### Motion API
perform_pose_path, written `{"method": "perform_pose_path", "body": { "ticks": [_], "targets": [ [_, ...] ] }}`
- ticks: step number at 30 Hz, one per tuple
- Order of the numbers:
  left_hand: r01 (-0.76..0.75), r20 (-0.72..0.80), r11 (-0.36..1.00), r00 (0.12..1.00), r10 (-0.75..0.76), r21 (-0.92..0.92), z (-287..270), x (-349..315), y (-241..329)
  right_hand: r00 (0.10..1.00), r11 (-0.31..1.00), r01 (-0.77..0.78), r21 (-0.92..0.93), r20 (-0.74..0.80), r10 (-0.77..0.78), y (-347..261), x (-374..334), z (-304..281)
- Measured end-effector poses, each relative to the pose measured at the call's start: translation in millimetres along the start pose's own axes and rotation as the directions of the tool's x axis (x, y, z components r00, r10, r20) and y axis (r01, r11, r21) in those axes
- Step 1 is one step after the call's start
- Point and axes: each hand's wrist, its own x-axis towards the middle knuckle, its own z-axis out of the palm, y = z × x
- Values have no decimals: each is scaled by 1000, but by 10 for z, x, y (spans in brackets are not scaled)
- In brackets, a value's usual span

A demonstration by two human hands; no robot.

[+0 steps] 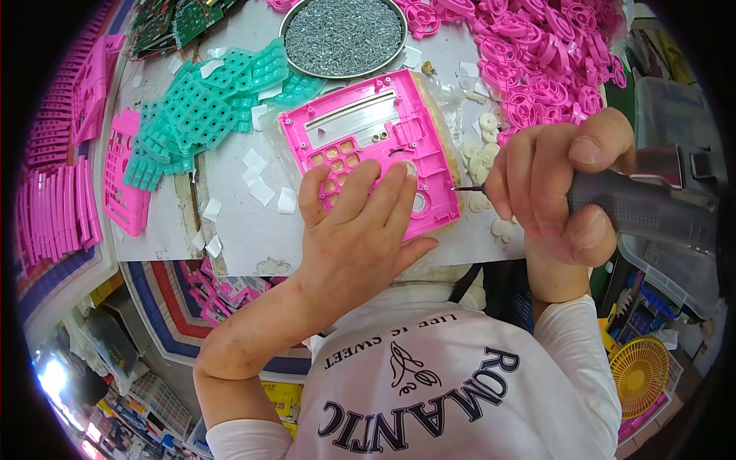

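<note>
Nearest the camera, a dark power screwdriver (644, 207) extends inward from the right margin, grasped in the right hand (548, 184), whose fingers wrap its body and nose. Its thin bit (470, 188) points leftward at the right edge of the pink casing (431, 146); from my remote post I cannot tell whether the tip touches it. The casing lies with its ribbed, hollow side up, slightly turned, on a tan-edged pad (442, 115) at the middle of the white table (253, 230), below the round dish (345, 76) of small metal screws (341, 34). The left hand (360, 215) grips nothing that I can make out: it is spread over the casing, fingertips among the button openings.

I judge slippage the chief hazard. Should the bit press sideways, I would expect it to skid across the plastic, scoring it or striking the left fingers. Light or uneven pressure from that hand could let the casing skate on its pad, and a wide sweep of the right elbow might scatter the white discs (484, 157) nearby.
</note>
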Motion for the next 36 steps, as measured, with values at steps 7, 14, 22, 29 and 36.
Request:
{"method": "perform_pose_path", "body": {
  "ticks": [7,14,22,29,36],
  "targets": [
    [-50,14,985,998,53,-168,-63,113,-238,998,999,51,17,-38,-51,320,90,62],
    [-48,-29,983,999,43,-178,-40,48,-236,995,956,52,-288,93,-27,617,66,85],
    [-159,-59,984,986,155,-74,12,67,-246,984,984,24,-179,180,9,643,123,91],
    [-114,-132,965,988,85,-235,-187,-49,-400,975,978,143,151,150,-166,233,287,27],
    [293,-410,918,827,-383,-266,-325,-826,-706,989,994,92,-52,122,-85,-76,249,-133]
  ]
}}
